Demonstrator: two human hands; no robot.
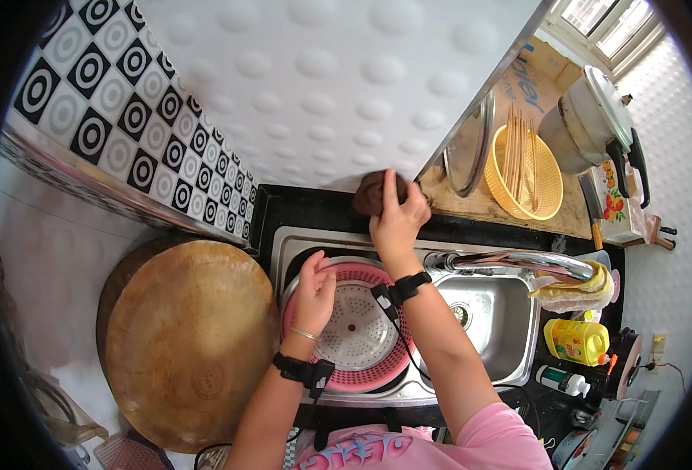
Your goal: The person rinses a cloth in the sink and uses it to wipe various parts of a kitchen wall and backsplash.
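Note:
My right hand (398,217) reaches forward to the ledge behind the sink and presses a dark brown cloth (375,192) against it, near the foot of the bumpy white wall. My left hand (315,291) hangs over the left sink basin with its fingers loosely curved and apart, holding nothing. Beneath it sits a pink plastic colander (362,385) with a perforated metal steamer plate (354,320) inside. A chrome faucet (516,261) stretches over the right basin (498,329), and a yellowish cloth (581,291) hangs on its end.
A large round wooden chopping block (193,341) stands left of the sink. Behind, on a wooden board, are a yellow basket (548,176) of chopsticks, a glass lid (469,147) and a pressure cooker (581,123). Right are a cleaver (591,200), a yellow detergent bottle (575,341) and a white pump bottle (560,380).

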